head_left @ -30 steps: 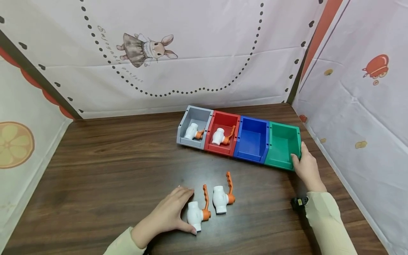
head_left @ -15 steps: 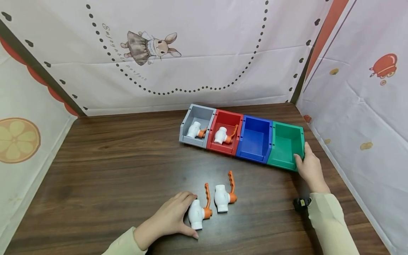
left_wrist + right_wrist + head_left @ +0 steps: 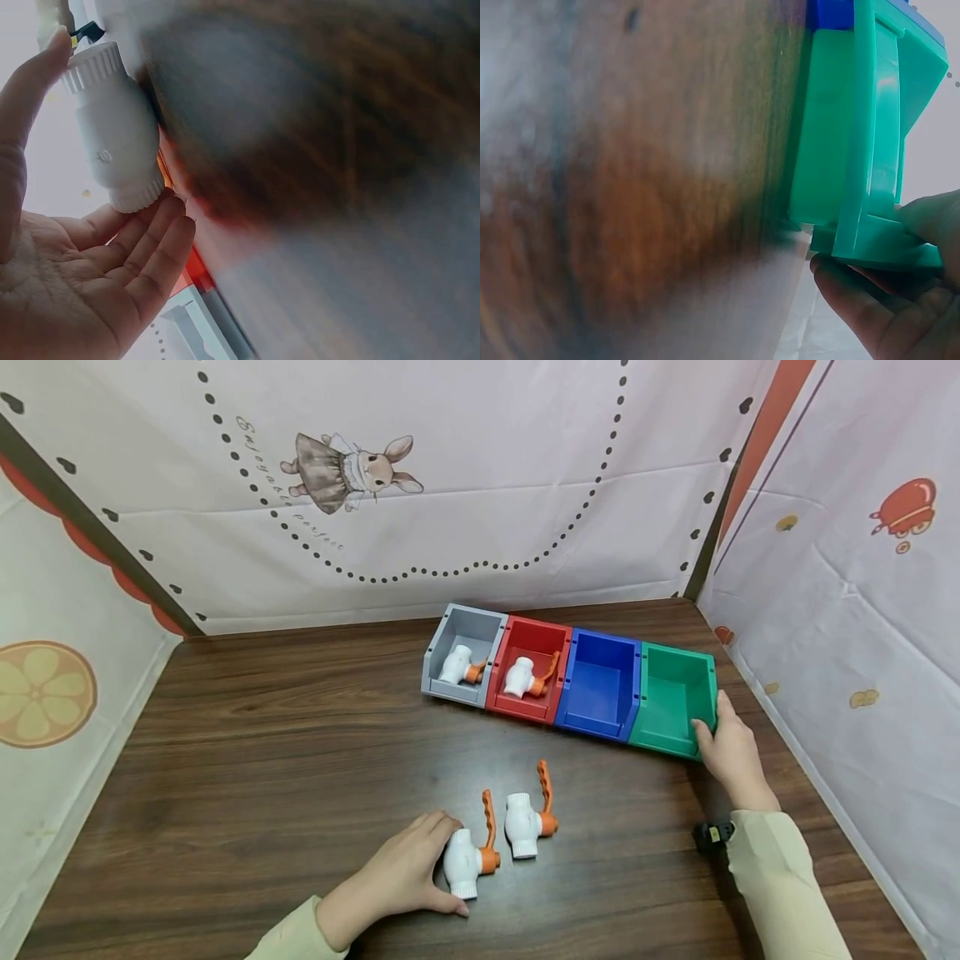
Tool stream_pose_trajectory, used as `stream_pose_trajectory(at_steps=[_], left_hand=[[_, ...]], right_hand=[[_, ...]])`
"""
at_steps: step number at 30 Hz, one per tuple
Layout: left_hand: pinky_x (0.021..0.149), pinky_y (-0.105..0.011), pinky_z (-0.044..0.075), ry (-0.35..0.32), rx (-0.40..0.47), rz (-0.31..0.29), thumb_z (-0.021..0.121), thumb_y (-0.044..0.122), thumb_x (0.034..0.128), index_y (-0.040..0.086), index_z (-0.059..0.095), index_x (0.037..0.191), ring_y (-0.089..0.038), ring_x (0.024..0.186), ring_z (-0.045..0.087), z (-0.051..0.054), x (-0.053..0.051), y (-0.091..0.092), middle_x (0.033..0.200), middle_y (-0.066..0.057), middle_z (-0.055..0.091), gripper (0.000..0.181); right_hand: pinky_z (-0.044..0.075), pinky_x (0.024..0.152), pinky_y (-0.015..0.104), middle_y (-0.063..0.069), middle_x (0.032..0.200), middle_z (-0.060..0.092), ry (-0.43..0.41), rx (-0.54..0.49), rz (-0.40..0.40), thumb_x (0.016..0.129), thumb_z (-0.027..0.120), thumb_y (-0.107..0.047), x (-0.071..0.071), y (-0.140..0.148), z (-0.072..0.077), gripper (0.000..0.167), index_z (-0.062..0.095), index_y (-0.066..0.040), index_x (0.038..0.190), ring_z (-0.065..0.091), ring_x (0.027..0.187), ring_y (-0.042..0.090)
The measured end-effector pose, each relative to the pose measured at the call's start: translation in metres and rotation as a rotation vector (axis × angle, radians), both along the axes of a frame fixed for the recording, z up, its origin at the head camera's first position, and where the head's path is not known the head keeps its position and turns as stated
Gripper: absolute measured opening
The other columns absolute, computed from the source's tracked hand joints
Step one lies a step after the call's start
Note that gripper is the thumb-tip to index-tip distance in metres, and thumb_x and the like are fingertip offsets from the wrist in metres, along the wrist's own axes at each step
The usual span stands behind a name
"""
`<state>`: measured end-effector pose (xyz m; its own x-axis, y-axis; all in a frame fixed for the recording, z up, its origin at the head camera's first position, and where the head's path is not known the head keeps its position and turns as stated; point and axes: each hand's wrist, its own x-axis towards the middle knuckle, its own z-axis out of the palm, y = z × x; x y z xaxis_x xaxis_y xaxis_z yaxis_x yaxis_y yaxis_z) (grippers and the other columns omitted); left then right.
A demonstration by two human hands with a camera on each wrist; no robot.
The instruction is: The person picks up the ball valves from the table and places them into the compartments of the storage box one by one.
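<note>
My left hand (image 3: 405, 864) spans a white ball valve (image 3: 461, 864) with an orange lever, thumb at its near end and fingers at its far end. In the left wrist view the valve's white body (image 3: 116, 127) lies between thumb and fingertips, apart from the palm. Just right of it, a second such valve (image 3: 522, 827) lies on the table. My right hand (image 3: 731, 752) grips the right wall of the green bin (image 3: 671, 697), thumb inside and fingers outside. The right wrist view shows the thumb over the green bin's edge (image 3: 874, 240).
Left of the green bin stand a blue bin (image 3: 597, 685), a red bin (image 3: 536, 635) and a grey bin (image 3: 476, 622), joined in a slanting row. The red and grey bins each hold a valve. Printed cloth (image 3: 525, 527) hangs behind the wooden table (image 3: 300, 735).
The view has shifted slightly. My left fingers and thumb have closed a little toward the valve's ends. The right hand stays on the green bin, and the valves have not visibly moved.
</note>
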<state>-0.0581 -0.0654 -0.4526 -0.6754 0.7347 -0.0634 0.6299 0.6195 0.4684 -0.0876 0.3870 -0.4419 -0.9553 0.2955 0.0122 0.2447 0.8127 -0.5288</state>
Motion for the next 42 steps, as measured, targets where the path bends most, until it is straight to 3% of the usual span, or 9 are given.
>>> stream_pose_trajectory(at_steps=[7, 25, 31, 42], left_hand=[[0.083, -0.036, 0.050, 0.030, 0.016, -0.011, 0.082, 0.053, 0.0624, 0.009, 0.056, 0.113, -0.014, 0.098, 0.054, -0.001, 0.001, 0.000, 0.109, 0.001, 0.057, 0.072], [0.087, -0.039, 0.051, -0.014, -0.028, -0.008, 0.083, 0.043, 0.0636, 0.005, 0.055, 0.122, -0.020, 0.108, 0.056, 0.006, 0.001, -0.007, 0.119, -0.006, 0.058, 0.075], [0.088, -0.040, 0.051, -0.003, -0.015, -0.028, 0.084, 0.042, 0.0624, 0.004, 0.055, 0.122, -0.021, 0.110, 0.056, 0.013, 0.000, -0.011, 0.119, -0.006, 0.059, 0.076], [0.082, -0.035, 0.053, 0.043, 0.031, -0.063, 0.084, 0.043, 0.0595, 0.007, 0.056, 0.121, -0.015, 0.102, 0.058, 0.028, -0.012, -0.011, 0.115, 0.000, 0.060, 0.076]], right_hand=[[0.032, 0.096, 0.068, 0.046, 0.136, 0.028, 0.001, 0.009, 0.001, 0.100, 0.043, -0.016, 0.000, 0.000, -0.001, 0.066, 0.007, 0.014, 0.146, 0.034, 0.120, 0.061], [0.035, 0.093, 0.067, 0.044, 0.134, 0.035, 0.065, -0.021, -0.009, 0.099, 0.045, -0.018, 0.002, 0.002, -0.002, 0.063, 0.014, 0.010, 0.147, 0.040, 0.116, 0.059], [0.036, 0.091, 0.067, 0.044, 0.132, 0.037, 0.077, -0.019, -0.008, 0.099, 0.045, -0.016, 0.003, 0.001, -0.002, 0.061, 0.017, 0.010, 0.146, 0.042, 0.114, 0.059], [0.036, 0.092, 0.067, 0.043, 0.132, 0.038, 0.078, -0.025, -0.015, 0.099, 0.045, -0.015, 0.002, 0.000, -0.003, 0.060, 0.017, 0.009, 0.146, 0.042, 0.115, 0.058]])
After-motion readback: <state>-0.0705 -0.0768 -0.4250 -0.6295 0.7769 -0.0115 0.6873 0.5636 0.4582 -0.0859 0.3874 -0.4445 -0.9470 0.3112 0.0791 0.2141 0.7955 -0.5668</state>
